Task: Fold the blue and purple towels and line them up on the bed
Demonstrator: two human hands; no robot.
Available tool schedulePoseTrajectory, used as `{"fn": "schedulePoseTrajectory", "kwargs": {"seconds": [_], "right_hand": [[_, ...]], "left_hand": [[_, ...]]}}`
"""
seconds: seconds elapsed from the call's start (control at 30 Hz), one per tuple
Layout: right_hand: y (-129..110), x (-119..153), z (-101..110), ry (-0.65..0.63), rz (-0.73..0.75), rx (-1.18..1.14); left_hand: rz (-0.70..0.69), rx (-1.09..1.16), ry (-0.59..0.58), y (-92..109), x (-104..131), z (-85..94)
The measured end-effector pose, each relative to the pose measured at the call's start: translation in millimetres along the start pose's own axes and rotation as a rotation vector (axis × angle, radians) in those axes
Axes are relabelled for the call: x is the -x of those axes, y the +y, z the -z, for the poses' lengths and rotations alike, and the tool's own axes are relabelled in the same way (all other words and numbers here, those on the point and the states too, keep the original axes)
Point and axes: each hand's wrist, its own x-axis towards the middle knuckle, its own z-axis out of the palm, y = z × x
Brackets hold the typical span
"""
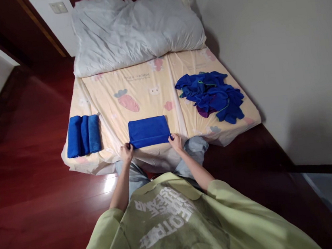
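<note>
A blue towel (148,129), folded into a flat rectangle, lies near the front edge of the bed. Its near edge is turned over in a narrow fold. My left hand (127,152) pinches the near left corner, and my right hand (175,142) pinches the near right corner. To the left, three rolled blue towels (85,135) lie side by side, touching. On the right sits a loose, crumpled heap of blue cloths (213,93), some with green edging, with a purple piece (202,111) showing beneath.
The bed (105,91) has a pale yellow sheet printed with carrots and rabbits. A large white pillow or bundled quilt (139,27) lies across its far end. A white wall (282,67) rises on the right; dark red floor (40,175) stretches along the left.
</note>
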Motion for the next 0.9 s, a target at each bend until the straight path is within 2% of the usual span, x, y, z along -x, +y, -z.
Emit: {"fn": "schedulePoseTrajectory", "kwargs": {"seconds": [0.1,0.2,0.37,0.43,0.57,0.67,0.8,0.9], "right_hand": [[0.6,0.2,4.8,0.078,-0.035,0.03],[2.8,0.4,9.6,0.12,0.06,0.043],[5.9,0.0,7.0,0.023,0.285,-0.016],[7.1,-0.4,3.5,-0.015,0.332,-0.046],[10.5,1.0,2.2,-0.032,0.359,-0.054],[14.1,6.5,9.3,-0.046,0.397,-0.05],[18.4,15.1,21.1,-0.134,0.466,-0.033],[19.4,16.6,24.2,-0.17,0.466,-0.038]], "left_hand": [[-0.004,0.002,0.004,3.3,1.3,-0.9],[-0.026,-0.03,0.017,4.9,2.8,-1.9],[-0.139,-0.098,0.084,5.8,3.3,3.8],[-0.242,-0.106,0.044,6.1,2.7,7.5],[-0.434,-0.099,-0.129,6.7,3.1,11.1],[-0.457,-0.077,-0.152,3.6,6.1,11.7],[-0.507,-0.054,-0.188,-5.8,10.9,14.1],[-0.496,-0.09,-0.199,-8.6,11.6,15.5]]}}
